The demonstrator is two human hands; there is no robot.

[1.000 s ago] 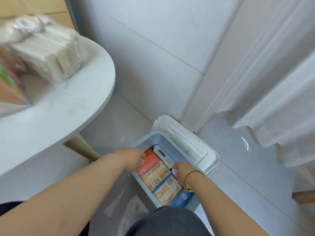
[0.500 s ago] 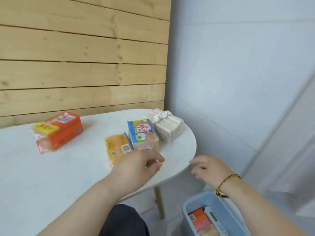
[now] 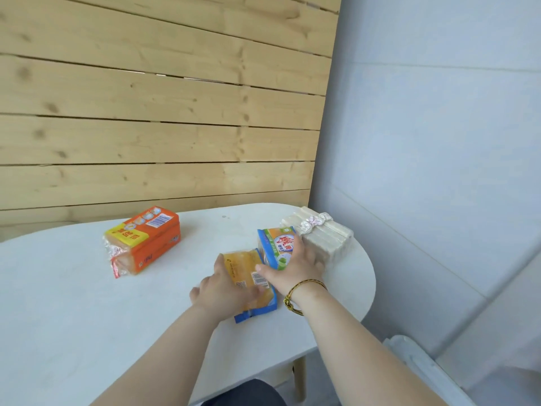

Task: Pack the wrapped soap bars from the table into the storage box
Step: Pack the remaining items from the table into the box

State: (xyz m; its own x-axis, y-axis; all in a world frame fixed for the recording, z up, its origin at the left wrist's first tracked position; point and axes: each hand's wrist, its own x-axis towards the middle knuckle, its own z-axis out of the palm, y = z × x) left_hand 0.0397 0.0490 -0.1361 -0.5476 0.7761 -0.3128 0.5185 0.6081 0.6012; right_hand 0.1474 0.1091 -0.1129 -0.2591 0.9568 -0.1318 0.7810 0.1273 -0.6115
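Against a pale wood-slat wall (image 3: 164, 118), a white rounded worktop (image 3: 73, 317) carries four wrapped soap packs. An orange pack (image 3: 143, 240) lies well apart at the left. A clear-wrapped bundle of pale bars (image 3: 325, 237) sits at the far right edge. Just beside it stands a blue and orange pack (image 3: 273, 247), which the right hand (image 3: 295, 268) grips with curled fingers. The left hand (image 3: 222, 291) lies on a flat yellow pack (image 3: 248, 276), its fingers closed around the pack's near end. The storage box is mostly outside the view.
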